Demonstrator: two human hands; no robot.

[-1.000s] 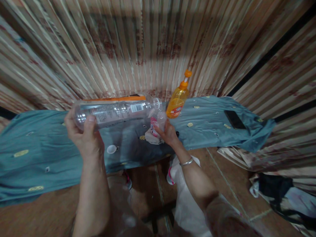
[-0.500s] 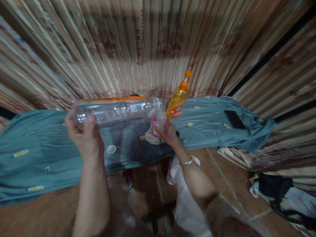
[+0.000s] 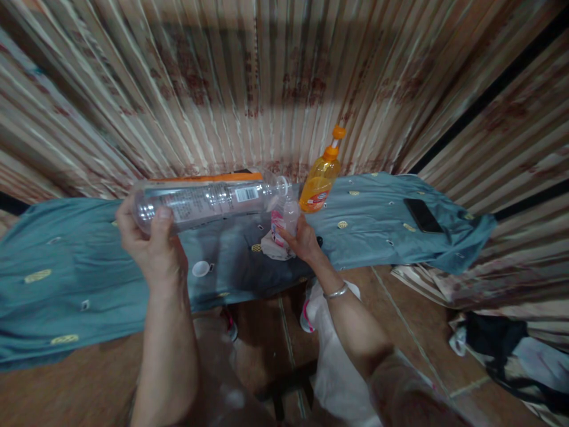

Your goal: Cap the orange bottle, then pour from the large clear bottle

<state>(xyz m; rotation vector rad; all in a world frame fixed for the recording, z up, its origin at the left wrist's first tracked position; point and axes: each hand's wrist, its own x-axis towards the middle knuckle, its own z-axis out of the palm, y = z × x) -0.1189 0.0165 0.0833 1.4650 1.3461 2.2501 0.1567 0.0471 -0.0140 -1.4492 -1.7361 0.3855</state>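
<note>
My left hand (image 3: 155,243) is closed around the base of a large clear plastic bottle (image 3: 204,198) with an orange-edged label. The bottle lies nearly level in the air, its mouth pointing right. Right at that mouth stands a small clear bottle (image 3: 290,214) with a pink label, upright or slightly tilted, and my right hand (image 3: 304,240) grips it. A crumpled pale cloth (image 3: 276,248) sits under or beside the small bottle; I cannot tell which. Whether liquid passes between the two mouths is too blurred to tell.
An orange pump bottle (image 3: 317,187) stands just behind my right hand. A phone (image 3: 422,214) lies on the teal cloth (image 3: 373,237) to the right, and a white round cap (image 3: 201,268) lies near the front edge. Pleated curtains (image 3: 267,89) rise behind; a dark bag (image 3: 498,338) is at lower right.
</note>
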